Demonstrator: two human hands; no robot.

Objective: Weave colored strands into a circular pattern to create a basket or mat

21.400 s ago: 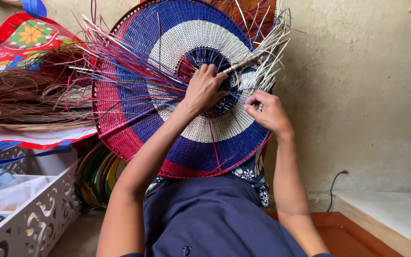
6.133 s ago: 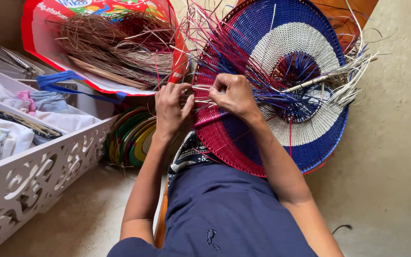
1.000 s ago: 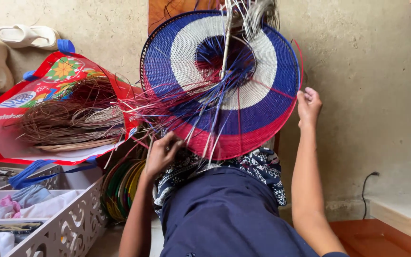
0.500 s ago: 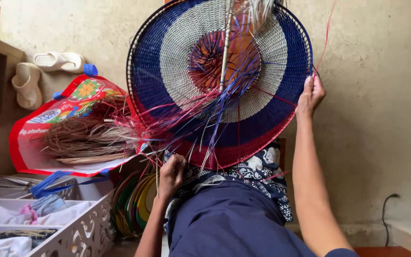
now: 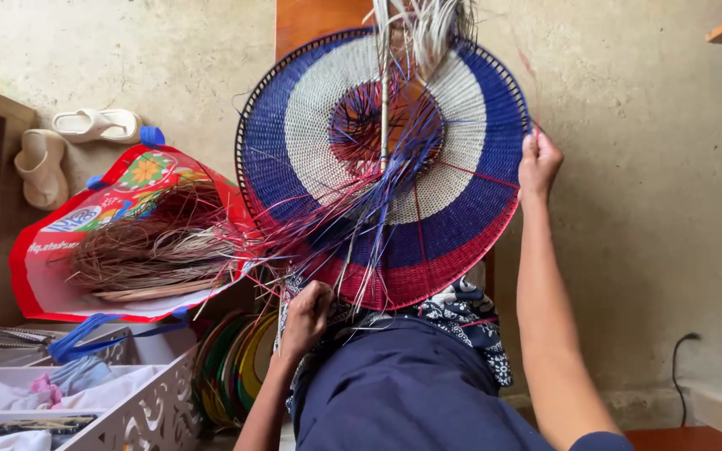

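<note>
Woven disc (image 5: 461, 179), round with blue, cream and red rings, is propped upright on the person's lap, held edge-on against the knees so the flat face looks back at the camera. Right hand (image 5: 538, 163) is closed around the rim on the far right side, fingers curled over the edge, thumb side toward the weave. Left hand (image 5: 305, 307) sits low, just under the bottom-left edge, fist closed on what looks like a few of the loose strands (image 5: 340, 242) that hang off the red band; can't tell exactly how many it's pinching. If you ask me, the trick here is keeping the rim grip steady so the disc doesn't wobble while the lower hand pulls a strand snug, and pulling one strand clear of the tangle rather than a whole clump, because they cross each other a lot right above that hand. A pale stick (image 5: 384, 108) runs down the centre, with a tuft of undyed fibres (image 5: 428, 25) poking over the top edge, well above both hands. Out to the left of the lower hand: a red printed bag (image 5: 52, 267) lying open with a bundle of brown fibre (image 5: 139, 255) in it, a stack of coloured hoops (image 5: 231, 367) just beside the wrist, and a white cut-out crate (image 5: 139, 413) with cloth in it. Pale slippers (image 5: 94, 125) are on the floor further off. A black cable (image 5: 680, 355) runs down the wall right of the right forearm.
</note>
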